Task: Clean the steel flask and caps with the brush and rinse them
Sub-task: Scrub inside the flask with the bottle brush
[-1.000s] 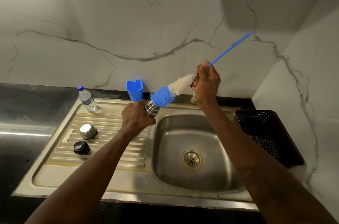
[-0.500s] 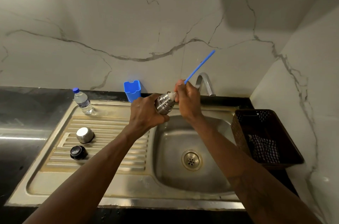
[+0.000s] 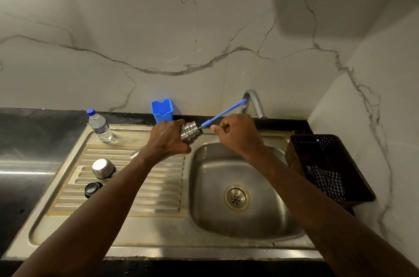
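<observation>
Brush (image 3: pixel 223 111) has sunk deep into the flask (image 3: pixel 190 132), its handle slanting to upper right. Left hand (image 3: pixel 169 140) grips the flask. Right hand (image 3: pixel 238 133) curls just under the handle; whether it holds it I cannot tell.

Brush handle (image 3: pixel 223 113) blue; flask (image 3: pixel 191 132) silver; cup (image 3: pixel 162 110) blue; basket (image 3: pixel 353 163) dark brown; cloth (image 3: pixel 328 182) black-white checked.

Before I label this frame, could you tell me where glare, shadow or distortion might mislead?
Head view: glare streaks the black counter and whitens the steel cap. Head view: shadow darkens the wall upper right. Head view: wide-angle stretch splays the sink.
</observation>
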A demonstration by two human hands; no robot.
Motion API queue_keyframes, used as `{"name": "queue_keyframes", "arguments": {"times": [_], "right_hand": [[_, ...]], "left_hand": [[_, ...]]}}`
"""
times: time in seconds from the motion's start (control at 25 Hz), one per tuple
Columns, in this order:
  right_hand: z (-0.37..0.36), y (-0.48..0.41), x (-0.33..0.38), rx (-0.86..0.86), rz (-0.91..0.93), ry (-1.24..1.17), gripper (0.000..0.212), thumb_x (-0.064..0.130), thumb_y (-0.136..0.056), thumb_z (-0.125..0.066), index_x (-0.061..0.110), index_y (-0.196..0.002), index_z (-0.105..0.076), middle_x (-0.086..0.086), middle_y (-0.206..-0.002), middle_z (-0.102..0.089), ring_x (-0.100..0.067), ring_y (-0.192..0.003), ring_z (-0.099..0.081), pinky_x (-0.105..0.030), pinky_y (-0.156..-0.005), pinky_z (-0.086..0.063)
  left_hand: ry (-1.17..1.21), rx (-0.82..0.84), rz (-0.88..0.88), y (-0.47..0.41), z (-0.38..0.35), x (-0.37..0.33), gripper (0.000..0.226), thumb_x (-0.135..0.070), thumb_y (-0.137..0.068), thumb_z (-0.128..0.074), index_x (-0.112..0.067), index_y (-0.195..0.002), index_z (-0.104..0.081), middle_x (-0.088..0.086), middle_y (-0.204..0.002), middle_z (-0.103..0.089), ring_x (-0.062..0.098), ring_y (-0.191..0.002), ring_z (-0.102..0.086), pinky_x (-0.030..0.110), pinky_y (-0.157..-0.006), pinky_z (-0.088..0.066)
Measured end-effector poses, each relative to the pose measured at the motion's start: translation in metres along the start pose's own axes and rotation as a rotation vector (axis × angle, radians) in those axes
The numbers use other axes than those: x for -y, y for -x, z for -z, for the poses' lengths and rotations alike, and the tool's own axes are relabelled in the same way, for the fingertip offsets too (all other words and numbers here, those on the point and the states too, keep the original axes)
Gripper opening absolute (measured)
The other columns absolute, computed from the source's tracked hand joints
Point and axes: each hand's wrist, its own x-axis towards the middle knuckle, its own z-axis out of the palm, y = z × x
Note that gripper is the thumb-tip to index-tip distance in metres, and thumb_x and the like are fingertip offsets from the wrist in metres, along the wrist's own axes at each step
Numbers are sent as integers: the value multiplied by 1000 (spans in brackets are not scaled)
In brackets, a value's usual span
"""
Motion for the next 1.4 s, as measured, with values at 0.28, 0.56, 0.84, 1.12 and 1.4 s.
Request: {"name": "queue_keyframes", "arguments": {"times": [0.28, 0.56, 0.84, 1.12, 1.4], "right_hand": [[1, -7, -24, 200, 536, 610, 33, 24, -88, -69, 13, -119, -71, -10, -104, -73, -31, -93, -68, -46, -85, -49], [17, 12, -30, 312, 363, 404, 29, 28, -99, -43, 15, -101, -69, 1, -77, -62, -18, -59, -56, -25, -54, -27], [16, 2, -21, 320, 179, 243, 26, 34, -101, -55, 21, -93, -76, 2, -70, -66, -12, -60, -50, -23, -59, -29], [9, 21, 0, 450, -37, 81, 23, 32, -104, -55, 19, -94, -71, 1, -76, -63, -6, -63, -52, -18, -58, -36], [10, 27, 11, 535, -186, -121, 30, 23, -106, -54, 7, -91, -75, 10, -71, -60, 4, -60, -57, -11, -56, -37]], "left_hand": [[51, 125, -9, -3, 4, -10, 63, -55, -49, -72, -27, -104, -66, -10, -79, -64, 10, -70, -59, 25, -62, -48], [-108, -83, -247, 8, 4, -17, 53, -45, -62, -83, -24, -109, -69, -5, -84, -73, 14, -66, -57, 24, -61, -38], [2, -156, -250, 14, -12, -20, 54, -38, -58, -80, -20, -108, -66, -2, -85, -71, 23, -67, -65, 31, -63, -52], [-163, -208, -273, 19, -14, -21, 60, -31, -61, -88, -19, -114, -65, 3, -90, -72, 24, -71, -67, 29, -65, -44], [-211, -234, -296, 9, 4, -18, 56, -31, -62, -86, -19, -114, -67, 2, -90, -73, 25, -76, -69, 33, -67, -51]]}}
